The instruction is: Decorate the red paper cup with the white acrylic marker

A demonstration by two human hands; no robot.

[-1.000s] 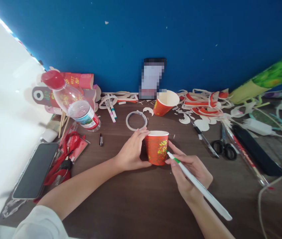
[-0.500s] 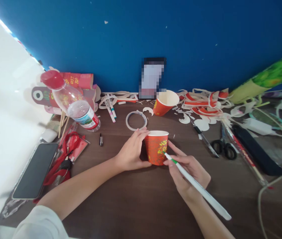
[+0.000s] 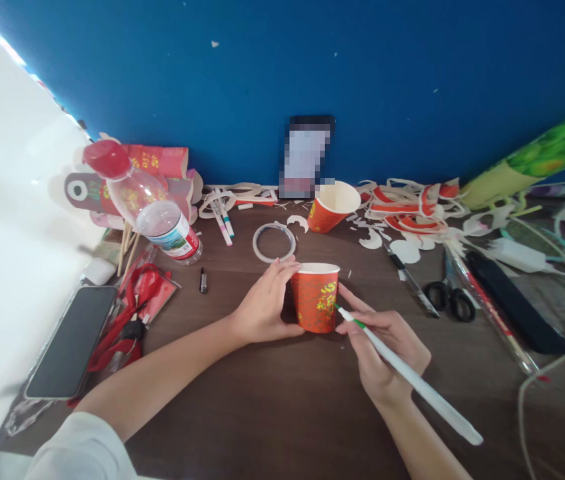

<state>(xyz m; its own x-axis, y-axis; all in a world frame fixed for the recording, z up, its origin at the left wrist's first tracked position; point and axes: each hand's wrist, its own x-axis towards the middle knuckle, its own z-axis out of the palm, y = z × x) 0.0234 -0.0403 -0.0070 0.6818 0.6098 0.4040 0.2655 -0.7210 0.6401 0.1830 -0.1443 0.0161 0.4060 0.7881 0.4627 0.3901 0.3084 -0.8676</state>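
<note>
An orange-red paper cup (image 3: 310,300) with yellow-green lettering stands upright on the dark table. My left hand (image 3: 267,303) is closed round its left side, fingertips at the rim and thumb low at the base. In my right hand (image 3: 387,350) is a white marker pen (image 3: 420,387) with a green band. Its green tip is at the cup's right side, beside the lettering; whether it touches I cannot tell. Behind the cup lie a roll of tape (image 3: 256,247) and a second orange paper cup (image 3: 330,217), which leans to the right.
A bottle with a red cap (image 3: 175,233), a phone (image 3: 70,343) and red straps are at left. Scissors (image 3: 450,300), a pen (image 3: 415,283), a black case (image 3: 517,303) and white cables lie right. Paper scraps line the blue partition, where a blurred screen (image 3: 307,153) leans.
My right hand and the marker have shifted a little to the right, and the tip has moved from the lettering toward the cup's right edge. My left hand keeps its hold.
</note>
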